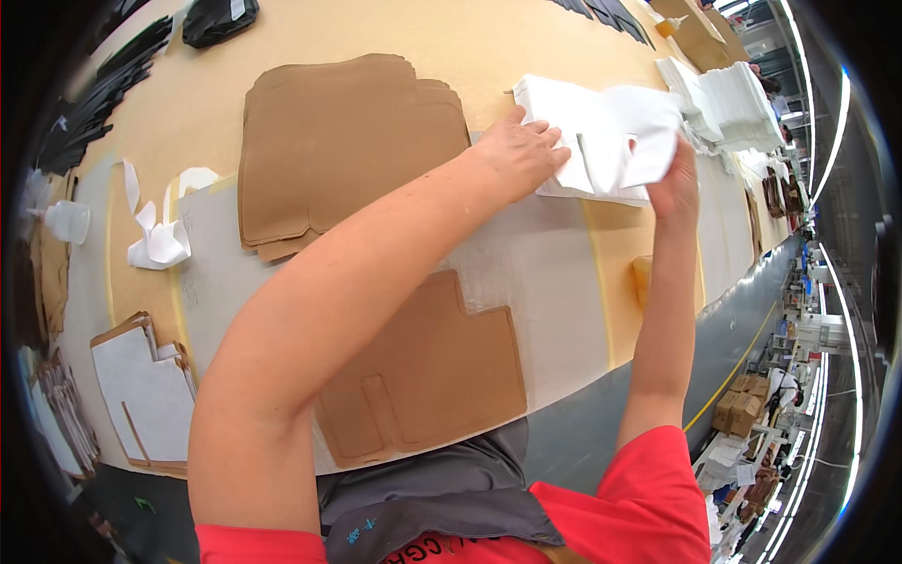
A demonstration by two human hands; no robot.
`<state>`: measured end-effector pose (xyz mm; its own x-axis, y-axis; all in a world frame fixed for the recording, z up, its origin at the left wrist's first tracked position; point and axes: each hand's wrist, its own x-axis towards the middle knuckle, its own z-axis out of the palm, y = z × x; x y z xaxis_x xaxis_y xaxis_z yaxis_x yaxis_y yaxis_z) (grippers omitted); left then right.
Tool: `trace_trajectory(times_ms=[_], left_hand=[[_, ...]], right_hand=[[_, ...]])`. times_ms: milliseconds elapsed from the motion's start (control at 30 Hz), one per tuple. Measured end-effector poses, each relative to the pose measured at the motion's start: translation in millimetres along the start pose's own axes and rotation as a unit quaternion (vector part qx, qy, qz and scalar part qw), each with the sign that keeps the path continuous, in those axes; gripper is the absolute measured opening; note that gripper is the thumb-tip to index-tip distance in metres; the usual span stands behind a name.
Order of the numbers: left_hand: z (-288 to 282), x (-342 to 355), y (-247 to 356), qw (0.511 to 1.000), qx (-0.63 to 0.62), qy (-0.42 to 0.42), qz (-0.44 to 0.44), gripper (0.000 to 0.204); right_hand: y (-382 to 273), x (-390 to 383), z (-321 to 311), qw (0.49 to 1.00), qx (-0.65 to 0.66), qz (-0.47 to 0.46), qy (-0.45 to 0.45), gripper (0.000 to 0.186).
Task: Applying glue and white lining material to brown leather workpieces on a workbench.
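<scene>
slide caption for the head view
Right hand holding a white sheet, left hand on the stack, brown pieces alongside.

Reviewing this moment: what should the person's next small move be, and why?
Probably peel the curled white sheet farther up with the right hand: its grip holds the lifted edge, while the left hand rests on the flat white stack.

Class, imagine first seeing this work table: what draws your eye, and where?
First, the bright white stack at upper right, where the left hand rests on it and the right hand grips a curled white sheet. Then the larger brown pile to its left, and a notched brown piece at lower centre.
</scene>
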<state>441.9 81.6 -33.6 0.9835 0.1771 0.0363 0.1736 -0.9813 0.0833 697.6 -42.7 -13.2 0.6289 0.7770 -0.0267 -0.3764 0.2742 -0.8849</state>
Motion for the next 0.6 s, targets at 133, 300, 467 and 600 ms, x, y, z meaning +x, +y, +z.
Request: trace_trajectory(times_ms=[133,300,467,600], left_hand=[[-9.3,-5.2,6.1,0.998,-0.033,0.050,0.011,0.062],[-12.3,-15.6,4.3,0.995,-0.096,0.035,-0.010,0.084],[-35.9,-46.0,29.5,0.926,-0.328,0.182,-0.048,0.074],[-65.8,-77.0,68.1,0.710,-0.677,0.173,-0.088,0.054]], right_hand=[[-91.1,-22.6,-91.2,0.980,0.131,-0.015,-0.148,0.047],[-181.0,-55.2,-114.7,0.986,0.077,-0.074,-0.131,0.042],[-172.1,-109.6,-6.8,0.988,-0.007,-0.139,-0.072,0.037],[-154.0,-150.5,19.7,0.984,-0.088,-0.087,-0.130,0.038]])
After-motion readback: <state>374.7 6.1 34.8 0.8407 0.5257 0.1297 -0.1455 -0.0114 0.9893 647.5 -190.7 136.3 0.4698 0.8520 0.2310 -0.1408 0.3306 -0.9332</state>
